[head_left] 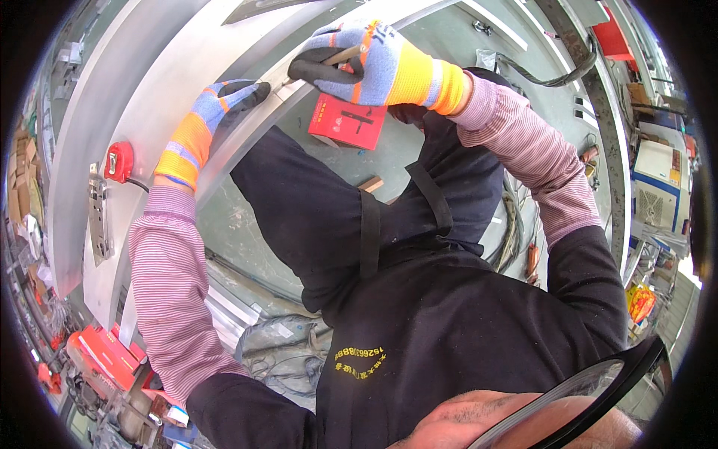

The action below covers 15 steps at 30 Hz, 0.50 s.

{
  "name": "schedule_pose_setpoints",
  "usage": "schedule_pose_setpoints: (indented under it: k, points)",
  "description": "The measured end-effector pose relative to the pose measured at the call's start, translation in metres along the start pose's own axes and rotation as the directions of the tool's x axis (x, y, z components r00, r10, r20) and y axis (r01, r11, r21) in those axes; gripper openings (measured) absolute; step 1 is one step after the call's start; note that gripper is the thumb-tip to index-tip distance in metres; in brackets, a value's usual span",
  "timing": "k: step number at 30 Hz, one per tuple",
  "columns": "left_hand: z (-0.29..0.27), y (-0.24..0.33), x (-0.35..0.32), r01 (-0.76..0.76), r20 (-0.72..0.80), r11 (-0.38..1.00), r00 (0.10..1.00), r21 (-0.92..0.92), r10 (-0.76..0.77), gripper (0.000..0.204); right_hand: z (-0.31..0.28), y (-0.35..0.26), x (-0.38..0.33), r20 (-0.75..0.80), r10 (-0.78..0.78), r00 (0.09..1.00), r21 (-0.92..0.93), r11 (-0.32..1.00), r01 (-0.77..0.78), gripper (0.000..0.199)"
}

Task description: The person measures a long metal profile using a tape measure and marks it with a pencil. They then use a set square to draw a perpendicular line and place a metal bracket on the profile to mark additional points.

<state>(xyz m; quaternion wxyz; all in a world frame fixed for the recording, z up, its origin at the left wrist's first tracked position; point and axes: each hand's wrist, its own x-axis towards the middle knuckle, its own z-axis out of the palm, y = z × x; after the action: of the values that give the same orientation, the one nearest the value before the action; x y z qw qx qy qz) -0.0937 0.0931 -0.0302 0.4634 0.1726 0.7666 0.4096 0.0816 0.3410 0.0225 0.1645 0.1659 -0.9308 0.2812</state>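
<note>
A long, pale grey metal panel (149,112) is lying flat; it is looking stiff, heavy and sharp-edged, best gripped along its rim. The left hand (213,112), gloved blue and orange, is pressing open-palmed on the panel's edge. The right hand (374,67) is gripping a thin wooden pencil (340,55) against that edge. A small red tape measure (120,161) is resting on the panel.

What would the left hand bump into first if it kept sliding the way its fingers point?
Probably the right hand, which grips a pencil-like tool beside it on the pale metal panel. The left hand points up-right along the panel edge; depth is unclear.
</note>
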Motion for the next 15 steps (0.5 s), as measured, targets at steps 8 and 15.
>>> schedule_pose_setpoints:
  k: [8, 15]
  points:
    - [-0.001, -0.015, 0.027, -0.093, 0.025, 0.986, 0.995, -0.135, 0.097, 0.037, -0.055, 0.029, -0.021, 0.026, 0.295, 0.955, 0.234, 0.927, -0.293, 0.02]
    - [-0.001, -0.005, 0.008, -0.023, -0.039, 0.999, 0.999, 0.042, 0.025, 0.035, -0.073, 0.058, -0.028, -0.054, 0.206, 0.977, 0.088, 0.976, -0.201, 0.014]
